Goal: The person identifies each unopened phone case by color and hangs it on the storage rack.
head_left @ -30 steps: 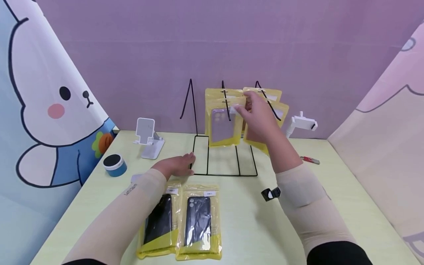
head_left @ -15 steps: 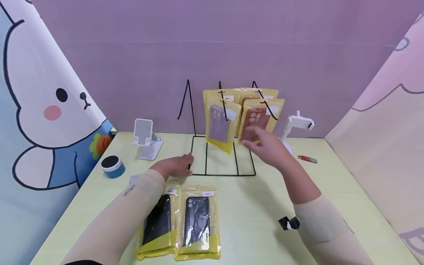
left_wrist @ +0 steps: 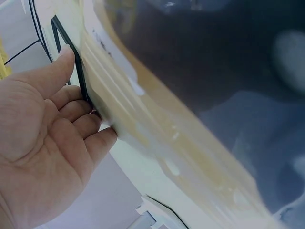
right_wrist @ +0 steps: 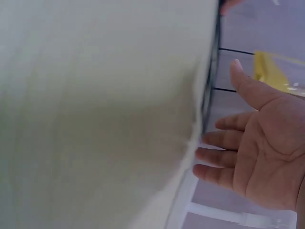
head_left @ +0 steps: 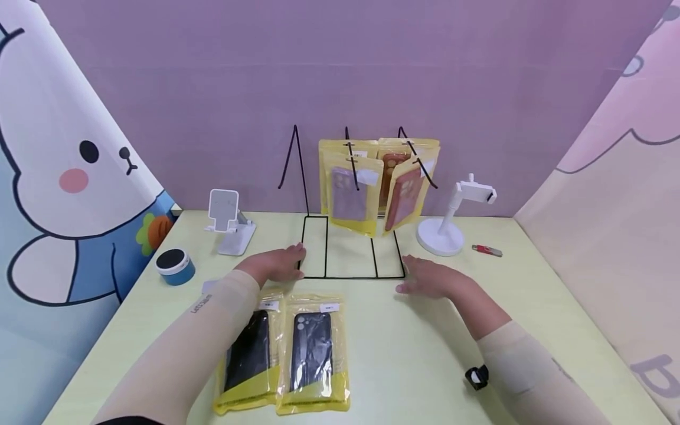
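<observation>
**Both hands flat at the foot of the wire rack**

Low in the frame, two yellow packets [head_left: 289,357] with dark phone cases lie side by side on the pale table [head_left: 531,283], the left forearm crossing one. Above them, at centre, the left hand [head_left: 276,265] rests palm down, fingers relaxed and touching the left front corner of the black wire rack [head_left: 350,248]. The right hand [head_left: 427,280] lies loosely spread by its right front corner, holding nothing. Farther back, yellow packets [head_left: 372,183] hang on the rack's hooks. A white stand [head_left: 451,215] stands right, a phone holder [head_left: 228,221] and blue speaker [head_left: 175,265] left.
</observation>
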`<state>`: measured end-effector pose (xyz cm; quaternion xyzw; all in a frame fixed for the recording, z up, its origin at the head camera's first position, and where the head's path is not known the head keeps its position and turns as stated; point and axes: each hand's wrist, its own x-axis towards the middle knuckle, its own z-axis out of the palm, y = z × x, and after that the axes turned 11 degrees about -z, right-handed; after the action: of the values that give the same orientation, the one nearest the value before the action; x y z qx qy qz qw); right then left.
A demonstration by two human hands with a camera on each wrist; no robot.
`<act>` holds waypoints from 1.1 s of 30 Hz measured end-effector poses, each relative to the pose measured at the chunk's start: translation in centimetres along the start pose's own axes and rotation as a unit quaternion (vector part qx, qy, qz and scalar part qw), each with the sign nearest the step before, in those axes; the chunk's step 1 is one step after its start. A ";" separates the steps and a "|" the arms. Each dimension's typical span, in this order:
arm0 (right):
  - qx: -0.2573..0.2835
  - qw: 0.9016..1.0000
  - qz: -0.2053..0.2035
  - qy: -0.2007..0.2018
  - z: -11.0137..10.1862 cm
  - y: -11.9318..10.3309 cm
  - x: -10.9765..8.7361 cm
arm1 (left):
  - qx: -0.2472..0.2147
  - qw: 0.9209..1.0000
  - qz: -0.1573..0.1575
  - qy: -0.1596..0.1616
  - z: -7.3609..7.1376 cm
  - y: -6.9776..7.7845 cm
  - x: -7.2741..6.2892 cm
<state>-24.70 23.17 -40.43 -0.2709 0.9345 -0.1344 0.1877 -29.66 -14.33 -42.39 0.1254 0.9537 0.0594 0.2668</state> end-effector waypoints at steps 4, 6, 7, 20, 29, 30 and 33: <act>-0.013 1.000 0.012 -0.010 0.4 1.1 1.4 | -0.004 1.000 -0.001 -0.006 0.0 0.2 0.1; -0.018 1.000 0.018 -0.006 0.6 1.6 1.8 | -0.006 1.000 -0.006 -0.008 0.0 0.3 0.2; -0.023 1.000 0.022 -0.003 0.6 1.7 1.9 | -0.006 1.000 -0.008 -0.008 0.0 0.3 0.2; -0.046 0.998 0.042 0.019 1.5 1.8 2.6 | -0.023 1.000 0.002 0.001 0.0 -0.3 0.0; -0.034 0.999 0.036 0.018 1.3 1.4 2.7 | 0.002 0.994 0.019 0.111 0.1 -0.1 -1.4; -0.033 0.999 0.037 0.017 1.3 1.4 2.7 | 0.002 0.992 0.022 0.124 0.2 0.1 -1.7; -0.035 0.998 0.039 0.016 1.2 1.4 2.8 | -0.004 0.988 0.047 0.148 0.4 1.0 -3.0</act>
<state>-26.98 22.61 -42.81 -0.2383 0.9514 -0.0981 0.1683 -26.75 -14.15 -41.08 0.1588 0.9755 0.0933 0.1203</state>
